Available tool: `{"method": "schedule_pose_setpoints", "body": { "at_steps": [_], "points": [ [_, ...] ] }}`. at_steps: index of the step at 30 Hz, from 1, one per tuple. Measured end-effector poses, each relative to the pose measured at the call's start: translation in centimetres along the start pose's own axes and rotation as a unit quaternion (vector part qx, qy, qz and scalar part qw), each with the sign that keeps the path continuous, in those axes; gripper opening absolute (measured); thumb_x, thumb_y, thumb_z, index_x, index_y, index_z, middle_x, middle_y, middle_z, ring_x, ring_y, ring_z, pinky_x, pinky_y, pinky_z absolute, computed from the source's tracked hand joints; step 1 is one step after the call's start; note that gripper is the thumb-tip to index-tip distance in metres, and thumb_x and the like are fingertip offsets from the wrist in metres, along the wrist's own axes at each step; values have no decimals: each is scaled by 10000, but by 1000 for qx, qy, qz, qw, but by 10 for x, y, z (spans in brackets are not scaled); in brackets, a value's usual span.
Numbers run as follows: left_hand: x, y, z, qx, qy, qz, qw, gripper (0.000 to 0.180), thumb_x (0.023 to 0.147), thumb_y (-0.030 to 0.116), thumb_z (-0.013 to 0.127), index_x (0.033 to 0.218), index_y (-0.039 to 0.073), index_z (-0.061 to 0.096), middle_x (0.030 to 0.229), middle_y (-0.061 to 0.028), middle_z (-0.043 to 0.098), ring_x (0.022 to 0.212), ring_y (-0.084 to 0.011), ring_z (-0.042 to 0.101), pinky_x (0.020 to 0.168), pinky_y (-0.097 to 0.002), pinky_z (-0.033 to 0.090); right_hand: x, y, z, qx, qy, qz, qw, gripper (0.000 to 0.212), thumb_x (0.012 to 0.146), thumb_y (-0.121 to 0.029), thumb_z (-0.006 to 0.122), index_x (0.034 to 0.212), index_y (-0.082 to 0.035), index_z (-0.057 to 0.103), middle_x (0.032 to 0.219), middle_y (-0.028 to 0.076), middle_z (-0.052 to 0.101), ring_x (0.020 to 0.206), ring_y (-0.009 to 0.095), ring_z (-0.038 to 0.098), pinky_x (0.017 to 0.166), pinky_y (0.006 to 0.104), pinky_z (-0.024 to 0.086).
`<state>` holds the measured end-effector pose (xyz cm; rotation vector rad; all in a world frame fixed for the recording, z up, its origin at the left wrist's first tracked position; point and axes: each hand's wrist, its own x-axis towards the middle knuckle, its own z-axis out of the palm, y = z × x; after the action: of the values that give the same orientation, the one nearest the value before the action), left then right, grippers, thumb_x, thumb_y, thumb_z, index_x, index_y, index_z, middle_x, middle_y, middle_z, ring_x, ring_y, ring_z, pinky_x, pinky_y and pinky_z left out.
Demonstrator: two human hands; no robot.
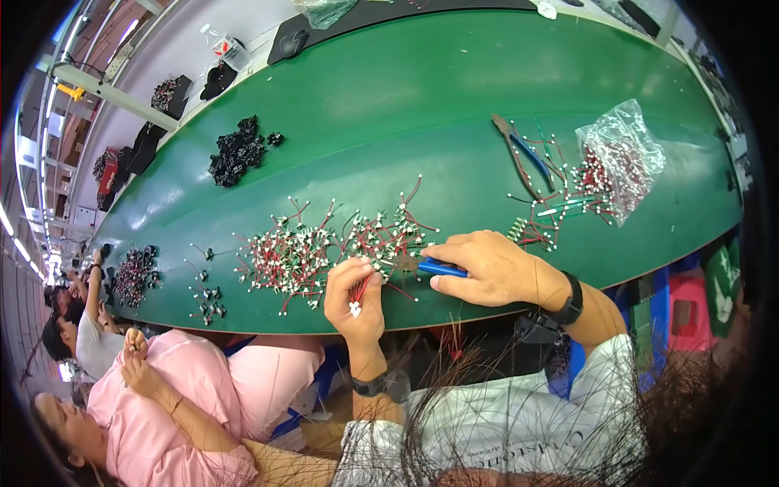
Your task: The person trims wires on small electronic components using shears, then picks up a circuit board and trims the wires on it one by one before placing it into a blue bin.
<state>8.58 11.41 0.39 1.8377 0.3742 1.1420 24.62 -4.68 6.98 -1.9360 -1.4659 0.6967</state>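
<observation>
My left hand [350, 312] is closed around a small bundle of red wires with white connectors [355, 309], near the front edge of the green table. My right hand [495, 268] grips blue-handled cutters [442, 267], with their jaws pointing left toward the left hand's fingertips. Whether the jaws touch a wire cannot be made out. Just beyond and left of my hands lies a loose heap of red wires with white connectors [288, 252]. A second clump of these wires [389, 233] spreads directly behind the left hand.
At the right lie dark-jawed pliers [529, 158] beside more wires and a clear plastic bag [637, 158] of red-wired pieces. Black parts [237, 152] are heaped at the far left, near a dark reddish pile [136, 276]. A person in pink [174, 390] sits to my left.
</observation>
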Motion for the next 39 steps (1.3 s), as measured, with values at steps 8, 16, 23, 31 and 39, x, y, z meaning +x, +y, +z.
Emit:
{"method": "schedule_pose_setpoints", "body": {
  "at_steps": [8,16,23,31,39],
  "points": [
    [1,4,1,-6,-5,-19,1000,193,774,-89,700,937,-2,642,988,-117,641,902,-200,614,810,-282,494,0,2,2,-1,6,2,1000,433,838,-344,614,1114,-12,645,848,194,645,776,388,628,703,458,491],
    [-1,3,0,2,-3,-15,1000,197,770,-90,706,936,-4,644,985,-121,642,901,-204,619,816,-285,498,0,0,1,0,10,4,1000,427,829,-346,619,1107,-25,654,843,188,648,773,390,629,699,460,490],
    [0,3,1,1,-7,-15,1000,188,775,-74,713,938,-7,646,991,-126,643,914,-200,619,825,-285,498,0,-1,-1,-6,11,16,1000,422,827,-355,616,1105,-40,659,837,178,648,764,386,630,690,460,492],
    [-2,0,0,-14,4,-37,999,194,777,-82,709,944,-5,647,1007,-118,642,924,-191,620,824,-280,501,0,2,1,-21,8,23,999,424,827,-360,615,1109,-46,659,831,169,646,763,381,632,688,458,493],
    [-1,4,1,-6,-18,-23,1000,154,825,-41,687,966,-8,633,1033,-130,636,964,-192,605,850,-285,488,-2,4,2,-21,9,18,1000,436,836,-369,602,1125,-46,655,838,164,647,768,379,632,693,460,491]
  ]
}}
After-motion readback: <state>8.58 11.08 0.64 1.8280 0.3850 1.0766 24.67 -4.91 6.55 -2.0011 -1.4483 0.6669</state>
